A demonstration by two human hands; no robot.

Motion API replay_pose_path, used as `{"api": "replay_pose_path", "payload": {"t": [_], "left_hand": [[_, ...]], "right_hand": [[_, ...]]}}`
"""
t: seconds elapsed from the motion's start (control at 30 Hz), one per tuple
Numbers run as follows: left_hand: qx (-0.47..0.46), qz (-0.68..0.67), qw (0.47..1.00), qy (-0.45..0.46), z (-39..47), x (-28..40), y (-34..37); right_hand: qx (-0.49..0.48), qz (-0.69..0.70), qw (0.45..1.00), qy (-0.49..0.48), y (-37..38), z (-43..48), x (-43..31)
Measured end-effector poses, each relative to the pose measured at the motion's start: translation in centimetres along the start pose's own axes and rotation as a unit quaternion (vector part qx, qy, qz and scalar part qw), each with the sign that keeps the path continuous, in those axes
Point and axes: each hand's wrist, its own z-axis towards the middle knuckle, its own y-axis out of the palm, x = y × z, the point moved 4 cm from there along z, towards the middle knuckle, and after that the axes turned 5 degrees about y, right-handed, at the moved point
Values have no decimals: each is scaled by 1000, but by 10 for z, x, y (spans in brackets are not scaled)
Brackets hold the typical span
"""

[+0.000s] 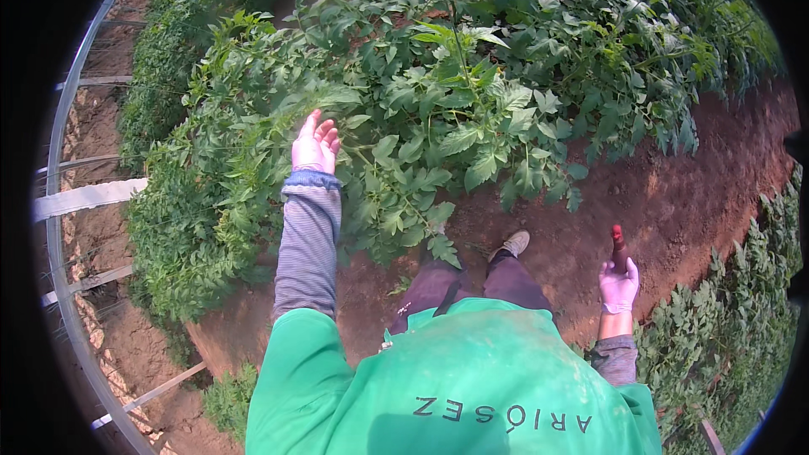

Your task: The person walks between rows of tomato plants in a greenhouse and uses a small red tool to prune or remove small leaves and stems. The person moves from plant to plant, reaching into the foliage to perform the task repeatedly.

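Observation:
My left hand [316,143] reaches into the foliage at the left, palm up with the fingers slightly curled, and nothing shows in it. Its fingertips are beside the leaves of a tomato plant [278,133]; whether they touch them I cannot tell. Low on the right, away from the plants, my right hand [618,284] is closed around a small dark red bottle with a bright red tip [619,248], which points upward. Between the hands, a leafy tomato plant [468,133] spreads out, with a thin string [456,31] running up through it.
Bare reddish soil [663,202] forms a path under my feet. Another row of plants [720,328] lines the lower right. At the far left, a curved metal frame [55,139] stands with pale crossbars, one of them a wide white strip [91,198]. Leaves overhang my legs.

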Motion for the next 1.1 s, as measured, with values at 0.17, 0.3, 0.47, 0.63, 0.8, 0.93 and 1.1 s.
{"api": "replay_pose_path", "payload": {"t": [0.17, 0.3, 0.47, 0.63, 0.8, 0.93, 1.1], "left_hand": [[127, 150, 972, -129, 46, -35, -50], [53, 48, 982, -175, 63, -55, -56], [-41, 28, 984, -170, 78, -85, -59], [-128, 69, 973, -182, 59, -92, -43], [-143, 103, 968, -177, 56, -85, -47], [-156, 99, 968, -168, 61, -81, -53], [-150, 104, 968, -169, 60, -78, -53]], "right_hand": [[-110, -68, 991, 20, 77, 0, 42], [-174, -241, 955, 11, 166, -23, 111], [-280, -461, 834, -114, 275, -24, 200], [-326, -613, 656, -295, 369, -26, 293], [-321, -689, 545, -354, 389, -3, 356], [-308, -726, 515, -337, 384, 0, 366], [-311, -682, 555, -361, 386, -9, 360]]}}
